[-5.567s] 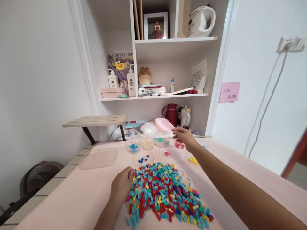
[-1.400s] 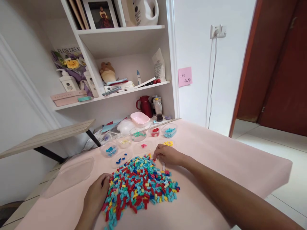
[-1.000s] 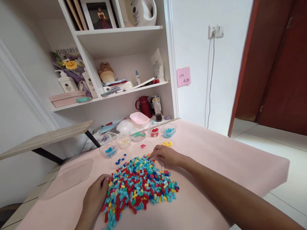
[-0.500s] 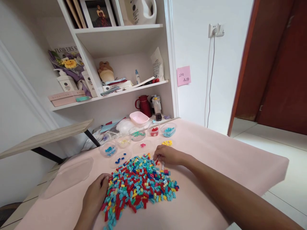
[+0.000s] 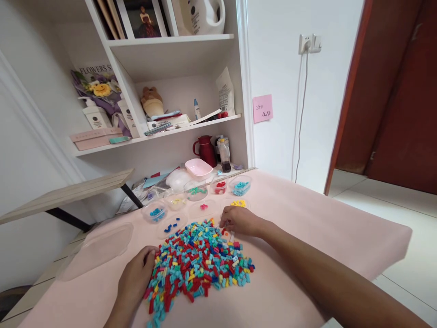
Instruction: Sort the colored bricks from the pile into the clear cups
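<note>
Moved: right hand [image 5: 239,220], to brick pile [image 5: 198,259]
Grip: both curled, holds unclear
Left hand [image 5: 136,273]: pile's left edge
Tub [image 5: 250,183]: turquoise bricks [image 5: 241,187]

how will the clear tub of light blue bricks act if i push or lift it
The clear tub looks like thin plastic, so it may flex a little when squeezed. The light blue bricks are small and loose, so they would probably slide and spill if it tilts. It looks low and wide, so a gentle push should slide it, not tip it.
</note>
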Available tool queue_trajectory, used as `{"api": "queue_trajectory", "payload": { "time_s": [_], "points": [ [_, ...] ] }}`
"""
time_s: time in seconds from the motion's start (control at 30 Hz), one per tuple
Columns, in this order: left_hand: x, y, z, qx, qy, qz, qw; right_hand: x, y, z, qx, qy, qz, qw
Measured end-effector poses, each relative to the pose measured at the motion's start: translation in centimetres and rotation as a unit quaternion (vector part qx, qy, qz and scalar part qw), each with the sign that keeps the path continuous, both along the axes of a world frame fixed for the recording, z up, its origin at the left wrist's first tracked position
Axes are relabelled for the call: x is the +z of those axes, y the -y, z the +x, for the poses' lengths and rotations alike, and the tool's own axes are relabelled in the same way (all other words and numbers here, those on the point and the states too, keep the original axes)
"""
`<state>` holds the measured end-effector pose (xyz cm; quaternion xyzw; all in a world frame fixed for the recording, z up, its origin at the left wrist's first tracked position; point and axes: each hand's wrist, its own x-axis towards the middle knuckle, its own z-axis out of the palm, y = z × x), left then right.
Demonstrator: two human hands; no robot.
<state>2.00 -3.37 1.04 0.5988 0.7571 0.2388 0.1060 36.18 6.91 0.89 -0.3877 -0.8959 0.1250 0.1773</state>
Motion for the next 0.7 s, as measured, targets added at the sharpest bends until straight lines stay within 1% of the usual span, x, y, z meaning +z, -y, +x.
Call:
{"api": "queue_trajectory", "payload": {
  "time_s": [0.23, 0.7],
  "points": [
    [0.08, 0.1, 0.11, 0.001, -0.001, -0.017, 1.0, 0.34, 0.27, 0.1, 0.007, 0.017, 0.013, 1.0],
    [0.07, 0.08, 0.09, -0.002, -0.004, -0.028, 1.0, 0.61, 0.68, 0.05, 0.002, -0.001, 0.005, 1.0]
  ]
}}
